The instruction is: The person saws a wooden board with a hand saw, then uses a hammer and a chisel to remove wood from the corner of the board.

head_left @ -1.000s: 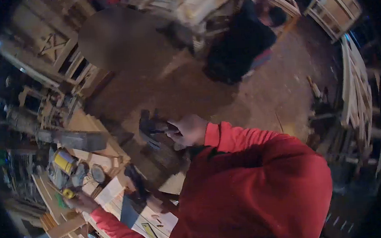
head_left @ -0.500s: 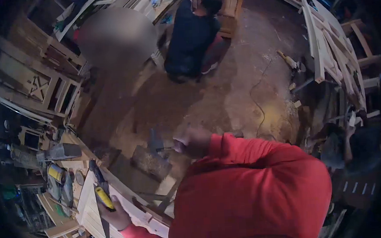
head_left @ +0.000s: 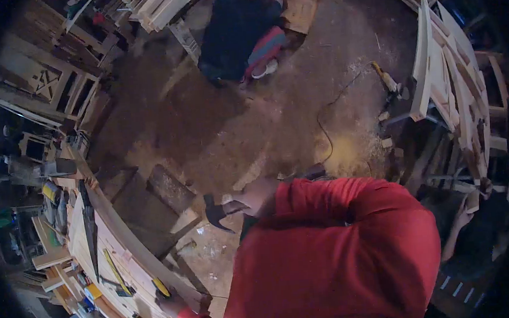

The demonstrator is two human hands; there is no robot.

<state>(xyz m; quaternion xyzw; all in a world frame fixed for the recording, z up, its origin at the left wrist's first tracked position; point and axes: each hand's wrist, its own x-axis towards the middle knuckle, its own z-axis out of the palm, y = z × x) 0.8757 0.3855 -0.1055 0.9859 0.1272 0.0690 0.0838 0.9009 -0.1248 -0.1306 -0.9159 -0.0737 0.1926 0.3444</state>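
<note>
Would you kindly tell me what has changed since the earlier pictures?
The left hand has carried its yellow item away from the yellow tin, over the boards towards the body. Nothing was visibly let go. The right hand still holds the hammer, and the saw still lies on the boards.

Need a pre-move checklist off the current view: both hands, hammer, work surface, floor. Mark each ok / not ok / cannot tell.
1. Claw hammer gripped in right hand: ok.
2. Hammer head free of the planked wooden surface: ok, it hangs over the floor.
3. Left hand empty: not ok, it holds a yellow-and-black tool.
4. Planked surface free of loose tools: not ok, a handsaw lies on it.
5. Floor free of cords: not ok, a power tool and its cord lie there.
6. Power tool unplugged: cannot tell, plug end not visible.
</note>
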